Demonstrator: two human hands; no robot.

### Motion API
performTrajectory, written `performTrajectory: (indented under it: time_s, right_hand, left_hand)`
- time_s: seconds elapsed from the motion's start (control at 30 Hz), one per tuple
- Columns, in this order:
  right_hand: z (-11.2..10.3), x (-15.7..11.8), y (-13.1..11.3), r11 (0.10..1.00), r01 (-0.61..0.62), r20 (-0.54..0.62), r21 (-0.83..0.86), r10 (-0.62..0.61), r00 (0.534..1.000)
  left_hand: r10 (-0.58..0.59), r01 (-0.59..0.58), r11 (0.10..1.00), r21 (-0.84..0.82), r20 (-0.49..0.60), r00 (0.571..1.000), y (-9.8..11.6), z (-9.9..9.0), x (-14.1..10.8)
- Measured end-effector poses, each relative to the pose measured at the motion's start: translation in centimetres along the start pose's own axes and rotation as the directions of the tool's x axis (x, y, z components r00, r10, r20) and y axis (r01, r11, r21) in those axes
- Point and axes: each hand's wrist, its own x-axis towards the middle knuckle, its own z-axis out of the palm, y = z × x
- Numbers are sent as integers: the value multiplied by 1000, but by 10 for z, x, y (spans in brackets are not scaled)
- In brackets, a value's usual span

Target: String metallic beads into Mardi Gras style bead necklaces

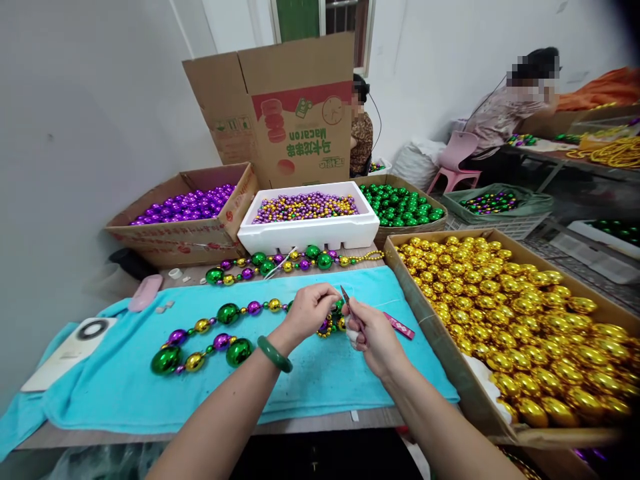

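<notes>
A bead garland with green, purple and gold balls, including a large green bead, lies looped on the turquoise towel. Its far end runs behind my hands, where part of it is hidden. My left hand, under a green bangle, is closed in a pinch over that end; what its fingertips hold is too small to make out. My right hand grips a small pointed metal tool, which looks like scissors, its tip up near the left fingertips. Thin pale string shows beside the hands.
A second bead garland lies behind the towel. Around the table stand a carton of gold beads, a white foam box, and cartons of purple and green beads. A pink-red strip lies right of my hands. Two people sit farther back.
</notes>
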Motion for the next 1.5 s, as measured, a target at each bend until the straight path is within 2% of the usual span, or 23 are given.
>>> performTrajectory:
  time_s: [0.3,0.5,0.63,0.8,0.97,1.17,1.3,1.37,1.4,1.43,1.5]
  right_hand:
    - [-1,-2,2,1000,2,-21,-3,-2,1000]
    - [-2,-3,2,997,-59,-1,53,59,998]
    - [-4,-3,5,999,-22,-18,35,23,1000]
    - [-6,-2,6,994,-66,-5,83,67,998]
    - [-7,-2,6,999,-25,-13,40,26,1000]
    - [-8,1,4,995,-27,-31,98,30,999]
    - [-18,3,-7,985,34,-112,168,-15,994]
    - [-29,4,-16,971,152,-219,186,-110,969]
    - [-37,5,-22,956,234,-289,174,-178,941]
    - [-45,6,-26,936,324,-362,140,-257,896]
    - [-63,11,-31,884,467,-476,-12,-416,775]
  left_hand:
    - [-9,9,1000,-1,-13,1000,0,-1,0]
    - [-15,16,1000,18,-30,999,-3,0,1]
    - [-38,38,999,11,-39,999,-3,0,1]
    - [-42,43,999,17,-51,998,-1,0,1]
    - [-31,33,999,31,-56,998,-2,0,1]
    - [-44,46,999,29,-49,998,-3,0,0]
    - [-87,86,996,-18,-67,994,-4,-2,0]
    - [-118,113,991,-66,-81,990,-3,-4,0]
    - [-131,123,988,-92,-88,987,-3,-6,0]
    - [-139,128,985,-113,-95,986,-3,-8,0]
    - [-143,127,982,-143,-109,984,-2,-11,0]
